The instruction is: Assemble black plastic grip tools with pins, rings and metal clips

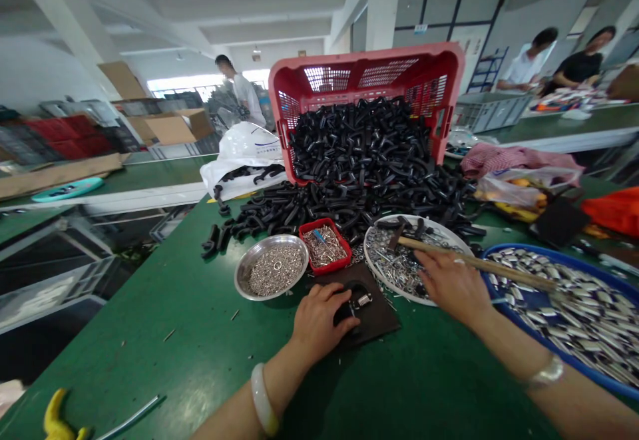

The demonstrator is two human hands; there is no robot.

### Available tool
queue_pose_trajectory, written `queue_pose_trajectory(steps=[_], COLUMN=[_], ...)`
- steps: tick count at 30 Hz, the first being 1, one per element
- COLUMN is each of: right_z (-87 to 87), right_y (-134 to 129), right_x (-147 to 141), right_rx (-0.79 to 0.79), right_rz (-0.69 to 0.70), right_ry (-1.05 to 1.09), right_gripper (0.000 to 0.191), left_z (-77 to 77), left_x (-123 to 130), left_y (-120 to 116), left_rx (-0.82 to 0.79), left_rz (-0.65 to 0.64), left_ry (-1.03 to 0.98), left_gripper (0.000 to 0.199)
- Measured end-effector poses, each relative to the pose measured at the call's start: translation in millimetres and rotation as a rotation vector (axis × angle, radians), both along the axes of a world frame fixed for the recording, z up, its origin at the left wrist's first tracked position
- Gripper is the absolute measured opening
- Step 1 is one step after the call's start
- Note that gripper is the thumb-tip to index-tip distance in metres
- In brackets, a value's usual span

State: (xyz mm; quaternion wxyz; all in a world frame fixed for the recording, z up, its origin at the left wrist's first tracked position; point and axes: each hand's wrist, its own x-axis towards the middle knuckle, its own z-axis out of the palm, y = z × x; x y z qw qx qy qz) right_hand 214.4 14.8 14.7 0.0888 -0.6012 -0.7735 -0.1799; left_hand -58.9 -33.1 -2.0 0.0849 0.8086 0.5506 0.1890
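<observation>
My left hand [322,317] curls around a black curved plastic handle [357,288] with a metal spring [365,299], on a dark mat [379,327]. Its fingers partly cover the piece. My right hand [454,287] reaches over a round white tray [367,253] of small metal parts, fingers bent down close together. Whatever they pinch, if anything, is hidden. Right beside those fingers, a wooden-handled hammer [509,272] lies across the white tray and a blue tray [554,353] of shiny metal pieces.
A metal bowl [240,280] of tiny parts and a red box [329,268] of pins stand beyond my left hand. Behind them, a tipped red crate [367,59] spills black handles [319,204]. Yellow-handled pliers [57,417] lie front left. Several people are in the background.
</observation>
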Motion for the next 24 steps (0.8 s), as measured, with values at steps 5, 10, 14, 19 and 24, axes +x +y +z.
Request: queue_pose_trajectory(steps=[5,10,14,19,24], right_z=[9.2,8.8,18.2,29.3,18.4], right_y=[35,59,69,35,-43], right_x=[68,99,107,78,27], right_rx=[-0.235,-0.440,-0.602,-0.386,-0.090], right_rz=[-0.223,-0.095,-0.013,-0.053,0.105], right_ry=[-0.165,-0.026,0.183,0.243,0.342], right_gripper=[0.030,0.043,0.033,0.028,0.039], left_z=[3.0,5.5,3.8,2.6,2.0], left_x=[-9,-10,-9,-6,-4], left_y=[8,16,20,23,22], left_rx=[-0.088,-0.110,-0.138,-0.138,-0.127], left_rz=[-0.110,-0.144,-0.117,-0.065,-0.021], left_ry=[-0.020,0.016,0.052,0.024,-0.010], left_gripper=[0.081,0.097,0.105,0.101,0.099])
